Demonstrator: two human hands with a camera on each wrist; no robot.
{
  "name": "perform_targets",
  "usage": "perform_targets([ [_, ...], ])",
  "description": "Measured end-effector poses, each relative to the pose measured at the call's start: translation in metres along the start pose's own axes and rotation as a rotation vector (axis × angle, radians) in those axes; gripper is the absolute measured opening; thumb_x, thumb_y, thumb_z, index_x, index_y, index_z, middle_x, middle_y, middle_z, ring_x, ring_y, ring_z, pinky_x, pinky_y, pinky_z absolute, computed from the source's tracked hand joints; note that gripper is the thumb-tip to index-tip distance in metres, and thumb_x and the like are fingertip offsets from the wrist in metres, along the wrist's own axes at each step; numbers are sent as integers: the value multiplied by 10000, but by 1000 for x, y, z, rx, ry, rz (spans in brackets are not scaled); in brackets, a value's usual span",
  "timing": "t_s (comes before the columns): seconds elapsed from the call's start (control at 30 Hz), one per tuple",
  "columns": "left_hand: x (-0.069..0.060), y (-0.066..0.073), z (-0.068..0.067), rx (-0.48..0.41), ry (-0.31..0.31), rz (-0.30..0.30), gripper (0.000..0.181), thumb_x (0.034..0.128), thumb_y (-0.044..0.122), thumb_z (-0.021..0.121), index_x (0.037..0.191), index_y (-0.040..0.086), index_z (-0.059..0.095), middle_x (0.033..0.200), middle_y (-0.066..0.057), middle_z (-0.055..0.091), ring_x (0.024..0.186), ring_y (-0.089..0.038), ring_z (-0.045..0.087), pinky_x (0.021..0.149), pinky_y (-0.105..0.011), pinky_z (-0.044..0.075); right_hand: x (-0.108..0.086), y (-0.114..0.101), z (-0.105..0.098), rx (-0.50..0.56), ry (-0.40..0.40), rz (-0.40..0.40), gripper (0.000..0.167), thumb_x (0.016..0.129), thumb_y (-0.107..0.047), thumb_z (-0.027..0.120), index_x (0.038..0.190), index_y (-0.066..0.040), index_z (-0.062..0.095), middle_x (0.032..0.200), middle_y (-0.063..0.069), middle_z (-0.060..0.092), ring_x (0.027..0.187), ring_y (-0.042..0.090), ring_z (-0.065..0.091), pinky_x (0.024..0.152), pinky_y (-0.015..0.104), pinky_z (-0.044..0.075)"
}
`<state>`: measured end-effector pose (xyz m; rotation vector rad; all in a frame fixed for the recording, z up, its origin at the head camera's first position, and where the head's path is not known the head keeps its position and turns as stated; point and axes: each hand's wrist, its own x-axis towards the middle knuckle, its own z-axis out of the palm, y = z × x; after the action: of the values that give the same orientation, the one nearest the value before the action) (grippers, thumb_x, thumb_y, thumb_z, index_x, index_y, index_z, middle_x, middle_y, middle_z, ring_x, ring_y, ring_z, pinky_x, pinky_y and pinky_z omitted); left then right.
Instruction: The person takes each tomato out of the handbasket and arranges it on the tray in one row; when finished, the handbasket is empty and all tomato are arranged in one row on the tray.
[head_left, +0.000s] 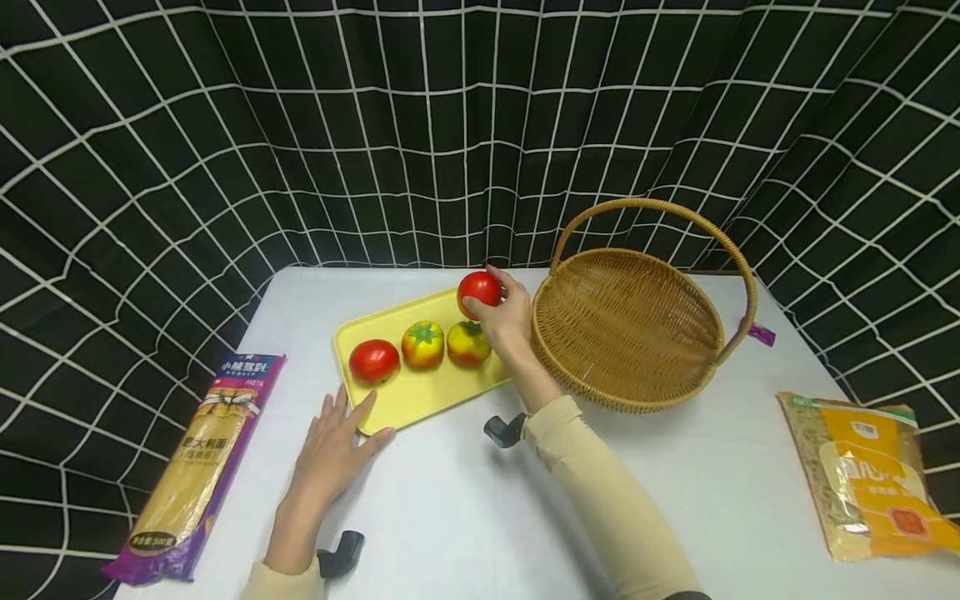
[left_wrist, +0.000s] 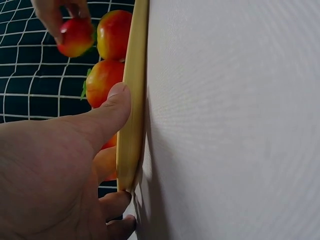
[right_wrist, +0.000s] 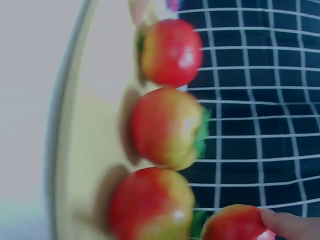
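My right hand pinches a red tomato between thumb and fingers, over the far right part of a yellow tray. Three more tomatoes sit in a row on the tray: a red one at the left, and two yellow-red ones with green tops, the middle and the right. At the tray's near left corner my left hand lies with its fingers spread. In the left wrist view, its thumb touches the tray's rim.
A wicker basket with a tall handle stands right of the tray. A pasta packet lies at the left edge, and a yellow-orange bag of grain-like food at the right. A small purple item lies behind the basket.
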<state>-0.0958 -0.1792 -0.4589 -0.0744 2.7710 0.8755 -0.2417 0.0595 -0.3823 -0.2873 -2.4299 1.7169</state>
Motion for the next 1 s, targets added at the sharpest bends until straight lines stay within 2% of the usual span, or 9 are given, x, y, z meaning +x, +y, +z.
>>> perform_targets([
  [0.1,0,0,0,2,2,1,793,1026,476,654,1676,163,325,1763,-269,-2,1632,-503,-70,1309,-666,-21,4,11,6,-35,24,-4,630,942,-95,795,1530,-149,574,1502,185,564,1391,353,568,1206,459,479],
  [0.37,0,-1,1,2,2,0,793,1027,485,649,1679,175,322,1765,-266,-1,1635,-498,-69,1310,-663,-25,13,37,14,-134,31,21,624,1020,-100,694,1588,-136,440,1551,211,451,1467,366,482,1262,516,402],
  [0.73,1,-2,3,3,8,0,796,1023,491,652,1678,178,326,1765,-267,5,1636,-494,-71,1311,-665,-25,24,56,17,-123,-13,63,618,1049,-68,629,1610,-126,378,1594,222,372,1511,376,434,1284,516,364],
  [1.0,1,-2,2,0,11,-2,790,1023,469,659,1676,171,330,1765,-267,2,1637,-493,-71,1312,-662,-29,25,57,18,-129,-21,102,611,1062,-96,616,1621,-132,372,1594,219,367,1508,371,432,1279,517,372],
])
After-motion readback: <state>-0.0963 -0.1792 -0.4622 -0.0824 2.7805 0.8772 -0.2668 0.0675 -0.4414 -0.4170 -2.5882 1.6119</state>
